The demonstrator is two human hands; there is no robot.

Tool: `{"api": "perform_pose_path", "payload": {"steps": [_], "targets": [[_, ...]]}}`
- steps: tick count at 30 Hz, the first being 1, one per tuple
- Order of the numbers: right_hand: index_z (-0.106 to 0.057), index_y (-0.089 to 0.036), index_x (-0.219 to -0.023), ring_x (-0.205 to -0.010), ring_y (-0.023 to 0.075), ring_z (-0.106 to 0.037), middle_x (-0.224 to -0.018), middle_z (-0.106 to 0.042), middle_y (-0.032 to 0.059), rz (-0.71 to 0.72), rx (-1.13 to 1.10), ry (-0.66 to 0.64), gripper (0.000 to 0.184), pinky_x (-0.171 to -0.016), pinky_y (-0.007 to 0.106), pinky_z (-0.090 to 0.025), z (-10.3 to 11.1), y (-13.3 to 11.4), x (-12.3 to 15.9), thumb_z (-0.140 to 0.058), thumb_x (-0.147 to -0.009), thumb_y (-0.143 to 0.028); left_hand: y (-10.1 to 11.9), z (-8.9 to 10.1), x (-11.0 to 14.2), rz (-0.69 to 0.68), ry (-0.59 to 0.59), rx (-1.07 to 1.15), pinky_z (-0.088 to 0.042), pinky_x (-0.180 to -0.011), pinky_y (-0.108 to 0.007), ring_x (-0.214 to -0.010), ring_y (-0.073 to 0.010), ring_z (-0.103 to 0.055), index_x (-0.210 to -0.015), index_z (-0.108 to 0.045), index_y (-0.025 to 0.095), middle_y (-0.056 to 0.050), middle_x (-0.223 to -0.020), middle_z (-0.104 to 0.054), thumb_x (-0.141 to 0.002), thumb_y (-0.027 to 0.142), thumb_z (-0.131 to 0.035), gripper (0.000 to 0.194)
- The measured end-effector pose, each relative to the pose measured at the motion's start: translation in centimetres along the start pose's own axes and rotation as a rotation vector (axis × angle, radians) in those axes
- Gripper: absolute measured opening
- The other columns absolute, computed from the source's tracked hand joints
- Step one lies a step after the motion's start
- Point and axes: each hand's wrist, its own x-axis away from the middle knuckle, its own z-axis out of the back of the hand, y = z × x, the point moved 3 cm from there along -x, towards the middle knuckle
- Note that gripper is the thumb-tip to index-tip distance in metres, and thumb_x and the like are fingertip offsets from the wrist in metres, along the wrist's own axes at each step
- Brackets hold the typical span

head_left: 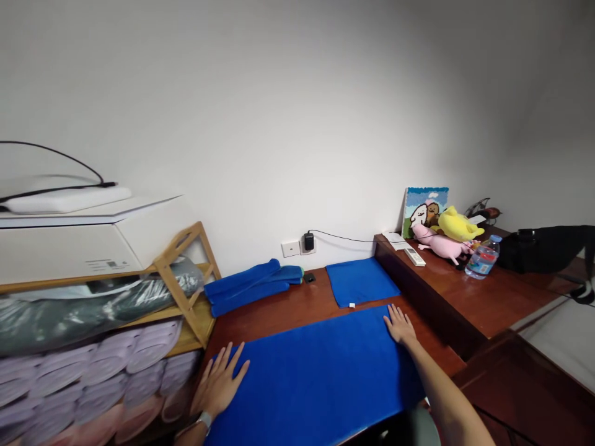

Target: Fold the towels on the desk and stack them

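Note:
A large blue towel (316,371) lies spread flat over the front of the brown wooden desk (260,323). My left hand (220,379) rests on its left edge, fingers spread. At the far right corner, my right hand (400,324) lies flat on the same towel with its fingers stretched out. Behind it is a smaller folded blue towel (362,282) with a white tag. Several rolled or folded blue towels (251,286) are piled at the back left of the desk.
Left stands a wooden rack (183,291) with pale purple slippers (106,353) and a white box (60,248) on top. A raised brown surface at right bears a water bottle (483,259), plush toys (441,243) and a remote (414,256). A black charger (309,240) is plugged into the wall.

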Motion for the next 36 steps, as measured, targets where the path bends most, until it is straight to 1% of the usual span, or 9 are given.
{"api": "perform_pose_path", "payload": {"steps": [4, 8, 12, 15, 18, 21, 28, 32, 36], "targets": [[-0.023, -0.013, -0.172, -0.166, 0.0272, -0.013, -0.179, -0.017, 0.0085, 0.009, -0.008, 0.076, 0.073, -0.134, 0.050, -0.010, 0.9, -4.3, 1.7, -0.019, -0.109, -0.050, 0.6, 1.8, 0.1, 0.020, -0.054, 0.040, -0.025, -0.132, -0.055, -0.163, -0.0305, -0.029, -0.166, -0.034, 0.024, -0.014, -0.177, -0.030, -0.102, 0.064, -0.035, 0.076], [-0.033, -0.010, -0.169, -0.165, 0.0281, -0.018, -0.176, -0.027, 0.0111, 0.307, -0.090, 0.258, 0.067, -0.134, 0.049, -0.011, -0.9, -16.1, 8.8, -0.020, -0.109, -0.039, 4.6, 3.3, 2.1, -0.176, 0.073, 0.077, -0.027, -0.132, -0.054, -0.162, -0.0296, -0.034, -0.163, -0.043, 0.022, -0.013, -0.175, -0.035, -0.105, 0.059, -0.034, 0.069], [-0.034, -0.020, -0.169, -0.164, 0.0252, -0.023, -0.174, -0.034, 0.0059, 0.737, -0.202, 0.124, 0.065, -0.135, 0.049, -0.015, -5.9, -28.6, 18.0, -0.027, -0.111, -0.047, 9.2, 2.4, 6.3, -0.342, 0.096, 0.129, -0.032, -0.131, -0.050, -0.160, -0.0251, -0.038, -0.163, -0.041, 0.030, -0.007, -0.173, -0.040, -0.108, 0.054, -0.032, 0.061], [-0.033, -0.020, -0.169, -0.164, 0.0242, -0.023, -0.174, -0.033, 0.0058, 0.801, -0.215, 0.012, 0.066, -0.135, 0.050, -0.015, -7.6, -31.8, 20.8, -0.027, -0.111, -0.051, 8.4, 1.2, 8.9, -0.283, 0.027, 0.115, -0.032, -0.131, -0.051, -0.160, -0.0261, -0.038, -0.163, -0.042, 0.031, -0.006, -0.172, -0.042, -0.107, 0.055, -0.034, 0.062], [-0.032, -0.021, -0.170, -0.164, 0.0233, -0.021, -0.175, -0.029, 0.0036, 0.708, -0.197, 0.007, 0.066, -0.135, 0.049, -0.012, -6.6, -28.0, 19.3, -0.024, -0.111, -0.051, 4.3, 0.6, 10.3, -0.172, 0.000, 0.086, -0.030, -0.131, -0.055, -0.161, -0.0283, -0.035, -0.163, -0.041, 0.030, -0.006, -0.173, -0.041, -0.105, 0.057, -0.036, 0.065], [-0.030, -0.022, -0.171, -0.165, 0.0238, -0.019, -0.176, -0.026, 0.0037, 0.485, -0.120, 0.040, 0.066, -0.134, 0.049, -0.011, -4.4, -19.0, 15.8, -0.022, -0.111, -0.049, 0.6, 0.6, 11.1, -0.123, 0.017, 0.077, -0.028, -0.132, -0.055, -0.162, -0.0291, -0.032, -0.165, -0.038, 0.026, -0.007, -0.174, -0.037, -0.103, 0.058, -0.037, 0.070], [-0.024, -0.018, -0.172, -0.166, 0.0241, -0.015, -0.178, -0.021, 0.0044, 0.064, -0.014, 0.048, 0.070, -0.134, 0.043, -0.011, -0.5, 0.4, 11.1, -0.022, -0.109, -0.048, 0.4, 1.5, 11.3, -0.115, -0.001, 0.064, -0.024, -0.134, -0.054, -0.164, -0.0272, -0.029, -0.166, -0.035, 0.025, -0.006, -0.176, -0.032, -0.102, 0.056, -0.038, 0.071], [-0.028, -0.015, -0.171, -0.165, 0.0285, -0.020, -0.177, -0.024, 0.0097, 0.056, -0.022, 0.068, 0.071, -0.133, 0.047, -0.014, 0.3, 1.0, 11.4, -0.020, -0.109, -0.048, 0.8, 2.1, 11.2, -0.104, -0.002, 0.062, -0.024, -0.134, -0.053, -0.163, -0.0273, -0.031, -0.165, -0.038, 0.024, -0.006, -0.175, -0.035, -0.102, 0.056, -0.037, 0.070], [-0.030, -0.010, -0.170, -0.165, 0.0297, -0.016, -0.177, -0.023, 0.0127, 0.156, -0.046, 0.144, 0.071, -0.135, 0.049, -0.007, -1.0, -6.0, 13.5, -0.020, -0.109, -0.045, 2.3, 2.5, 11.6, -0.155, 0.036, 0.066, -0.028, -0.133, -0.050, -0.160, -0.0273, -0.037, -0.162, -0.044, 0.022, -0.008, -0.173, -0.039, -0.104, 0.054, -0.033, 0.067]]}}
